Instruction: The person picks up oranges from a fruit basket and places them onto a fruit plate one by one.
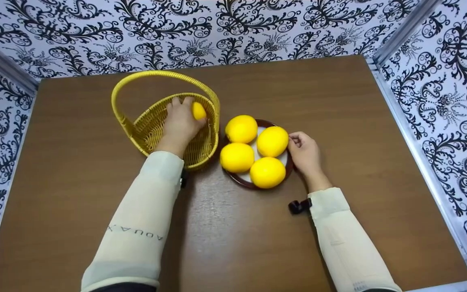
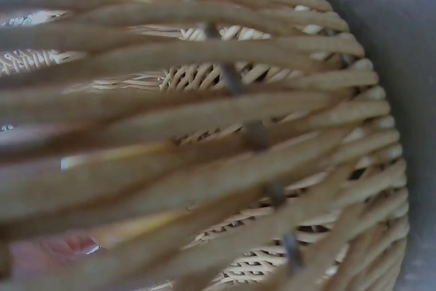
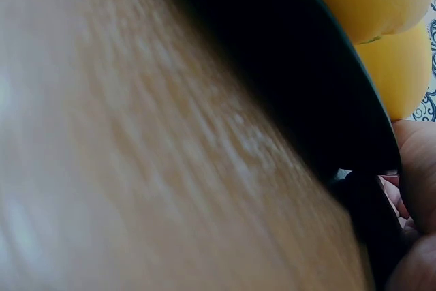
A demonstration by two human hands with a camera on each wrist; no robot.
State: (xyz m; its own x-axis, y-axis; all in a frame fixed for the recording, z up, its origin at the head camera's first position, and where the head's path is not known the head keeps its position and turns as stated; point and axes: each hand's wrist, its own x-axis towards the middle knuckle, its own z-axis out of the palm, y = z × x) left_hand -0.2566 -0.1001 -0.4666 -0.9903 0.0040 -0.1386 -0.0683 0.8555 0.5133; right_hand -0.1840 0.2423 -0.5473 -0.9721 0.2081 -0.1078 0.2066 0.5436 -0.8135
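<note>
Inside a yellow wicker basket (image 1: 152,125) with a tall arched handle, my left hand (image 1: 180,123) grips a yellow lemon (image 1: 198,110); part of the fruit is hidden by the hand. Close weave of the basket wall (image 2: 306,114) fills the left wrist view, with the hand glimpsed through its gaps. My right hand (image 1: 305,153) pinches the right rim of a round plate (image 1: 244,182), dark red at the edge and pale inside. Several lemons (image 1: 268,172) lie on that plate. Seen from the right wrist, the plate's dark underside (image 3: 293,66) slants beside the fingers (image 3: 419,161).
Basket and plate stand side by side on a brown wooden table (image 1: 233,243). A wall (image 1: 249,32) with black scroll patterns borders the far edge, and similar patterned panels rise at left and right. A small black wrist camera (image 1: 298,207) sits by the right sleeve.
</note>
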